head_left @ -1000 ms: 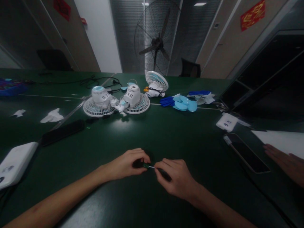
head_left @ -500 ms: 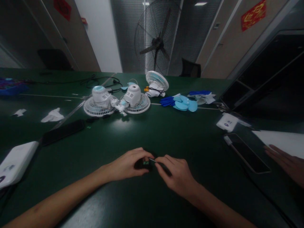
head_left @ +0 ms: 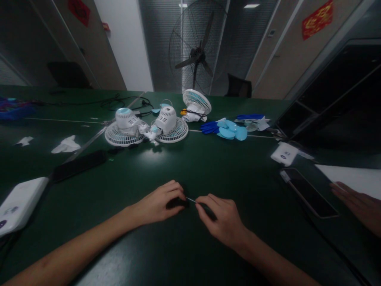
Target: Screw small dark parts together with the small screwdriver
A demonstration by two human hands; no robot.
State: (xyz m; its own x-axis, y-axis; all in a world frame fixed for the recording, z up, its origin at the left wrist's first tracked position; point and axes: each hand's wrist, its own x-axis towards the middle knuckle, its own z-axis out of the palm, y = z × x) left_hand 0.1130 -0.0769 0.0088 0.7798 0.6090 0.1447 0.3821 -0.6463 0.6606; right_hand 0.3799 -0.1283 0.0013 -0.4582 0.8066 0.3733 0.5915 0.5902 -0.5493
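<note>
In the middle of the near table, my right hand point(head_left: 222, 216) is closed around the dark handle of a small screwdriver point(head_left: 207, 210). Its thin metal shaft points left and ends at the fingertips of my left hand point(head_left: 165, 202). Those fingers are curled and pinched around a small dark object point(head_left: 175, 202), mostly hidden by the hand and its shadow, so I cannot make out its kind. Both hands rest low over the dark green tabletop point(head_left: 154, 254).
Two small white fans point(head_left: 126, 125) lie face down ahead, a third fan point(head_left: 195, 105) behind them. Blue fan blades point(head_left: 232, 130) sit to the right. Phones point(head_left: 309, 192) and a white power bank point(head_left: 22, 202) flank my arms. Another person's hand point(head_left: 357, 202) rests at far right.
My left hand has shifted slightly left and its fingers have curled in more. A green patch that showed between its fingers is now hidden. The right hand stays nearly where it was.
</note>
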